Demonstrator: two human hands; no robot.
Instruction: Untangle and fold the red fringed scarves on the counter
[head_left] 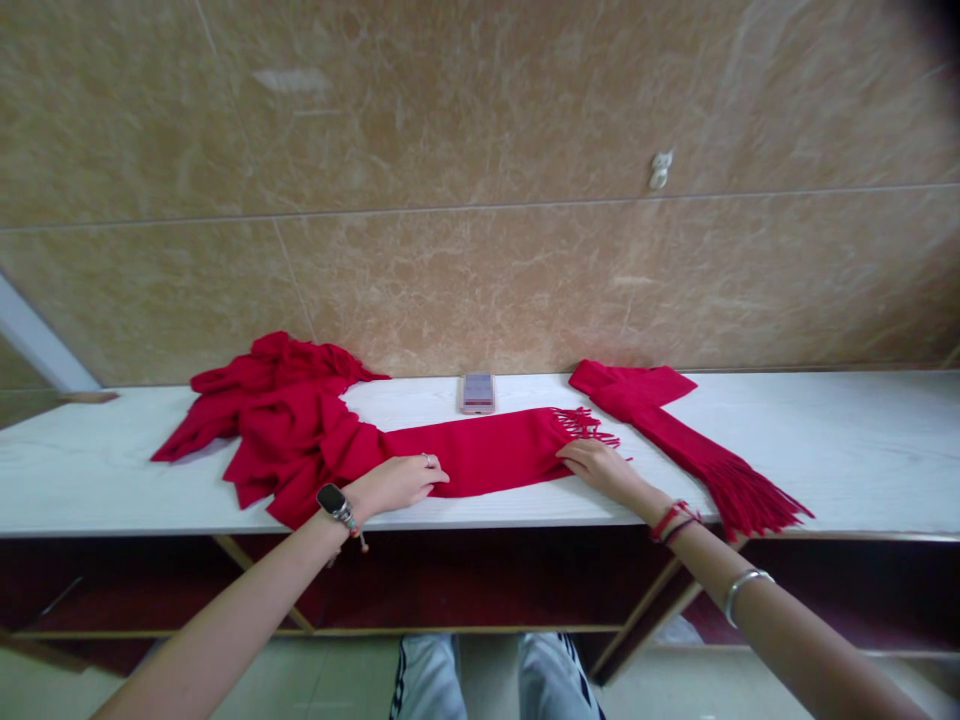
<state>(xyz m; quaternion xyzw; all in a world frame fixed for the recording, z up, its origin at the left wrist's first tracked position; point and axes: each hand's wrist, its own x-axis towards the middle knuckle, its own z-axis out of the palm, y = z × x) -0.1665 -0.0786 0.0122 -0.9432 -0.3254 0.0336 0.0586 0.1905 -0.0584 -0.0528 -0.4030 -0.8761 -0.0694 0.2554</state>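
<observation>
Flat scarf: one long red woven cloth scarf (487, 450), laid out flat at the middle of a white wood-grain counter top (862, 440), its twisted fringe (585, 425) at the right end. Its left end meets the heap; where one stops and the other starts cannot be told.

Left hand (397, 482): fingers bent, tips on the near edge of the flat scarf, left of its middle; whether they pinch the cloth cannot be told. Worn: silver ring (427, 461), black-faced wrist watch (332, 499), beaded cord bracelet (351, 522).

Right hand (604, 470): palm down, fingers together, on the near right corner of the flat scarf beside the fringe; a firm grip cannot be confirmed. Worn: red and dark cord bracelets (667, 518), plain silver bangle (739, 592) farther up the forearm.

Heap: crumpled red cloth (289, 420), loosely piled at left.

Second scarf: red, fringed (667, 425), at right, crossed over itself at the far end, fringe reaching the near edge.

Phone: pink-edged smartphone (478, 392), far side, between heap and second scarf.

Surroundings: tan marbled wall tiles (450, 270) behind; small white cat-shaped ornament (661, 170) on them, right; dark red shelf compartments (480, 580) beneath the counter top; pale striped trouser legs (427, 675) nearest.
</observation>
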